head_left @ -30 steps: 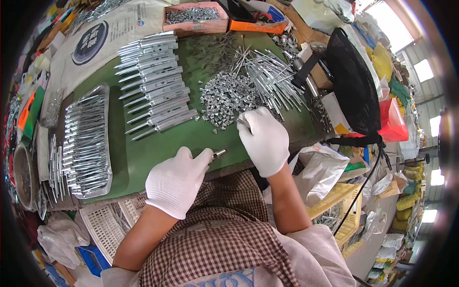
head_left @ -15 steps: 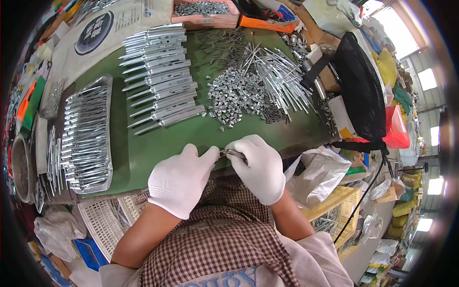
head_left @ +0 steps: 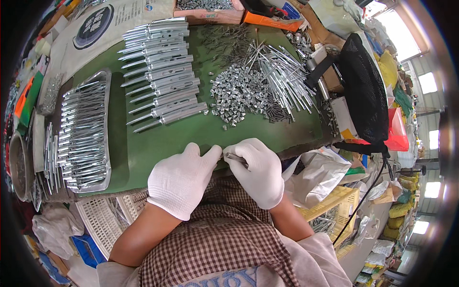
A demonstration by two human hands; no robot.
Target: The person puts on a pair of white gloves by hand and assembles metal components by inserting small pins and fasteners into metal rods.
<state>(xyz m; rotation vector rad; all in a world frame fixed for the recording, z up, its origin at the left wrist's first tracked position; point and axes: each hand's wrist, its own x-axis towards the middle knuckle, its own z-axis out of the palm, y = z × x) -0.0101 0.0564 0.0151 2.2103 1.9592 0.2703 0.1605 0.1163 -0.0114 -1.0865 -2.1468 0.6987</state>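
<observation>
Both hands wear white knit gloves and meet fingertip to fingertip just above the near edge of the green work surface [head_left: 158, 152]. My right hand [head_left: 258, 173] is closed on a short silvery metal piece [head_left: 235, 157], most of it covered by the fingers. My left hand [head_left: 180, 181] is pinched against the end of that piece; whatever it grips is hidden. Beyond them lie a heap of small metal nuts [head_left: 239, 93], a bundle of thin metal rods [head_left: 289, 83], dark screws [head_left: 224, 43], and a row of slotted metal tubes with pointed rods [head_left: 165, 76].
At left, a metal tray [head_left: 108, 143] holds many rods, beside a round bowl [head_left: 20, 165]. A pink box [head_left: 215, 17] and an orange box [head_left: 272, 22] stand at the back. To the right are a black mesh bag [head_left: 363, 91] and, lower down, a yellow crate [head_left: 337, 201].
My hands stay together in nearly the same place. The gap between the fingertips has narrowed, and the small part visible there before is now mostly covered. The view has shifted slightly.
</observation>
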